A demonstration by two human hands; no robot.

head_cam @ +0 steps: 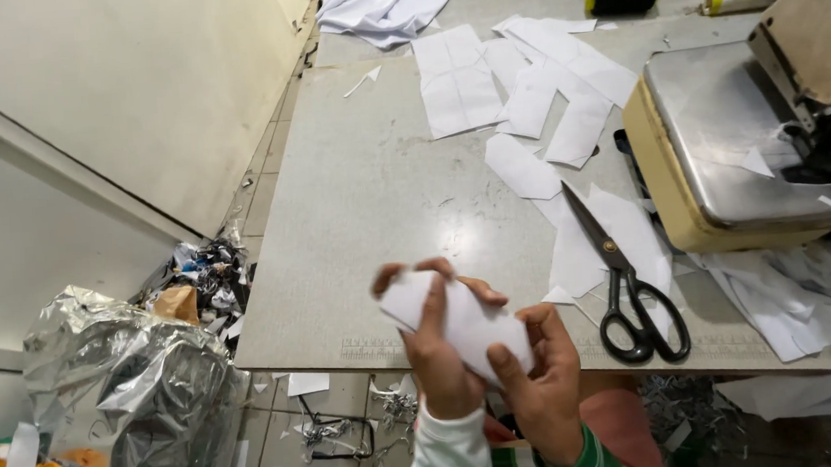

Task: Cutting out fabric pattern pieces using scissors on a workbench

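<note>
Surface (374, 197): a pale grey cutting top with a ruler strip along its near edge filled the middle of the view, a cream wall to its left.
Sewing machine (750, 132): sat at the right end of the surface, its metal bed on a tan base, with white cloth heaped below it.
Foil bag (144, 389): crumpled silver, on the floor at lower left, beside a pile of dark scraps against the wall.
White fabric (390, 1): bunched at the far edge of the surface.
Cut pieces (523, 99): white shapes lay overlapped across the far right part of the surface, well apart from the hands.
Scissors (624, 287): black-handled, lay shut on white pieces just right of the hands, blades pointing away.
Left hand (438, 344): fingers curled closed around the white piece, thumb on top.
Right hand (538, 376): pinched the same piece's lower end between thumb and fingers.
White piece (456, 318): small, folded, held in both hands above the near edge of the surface.
</note>
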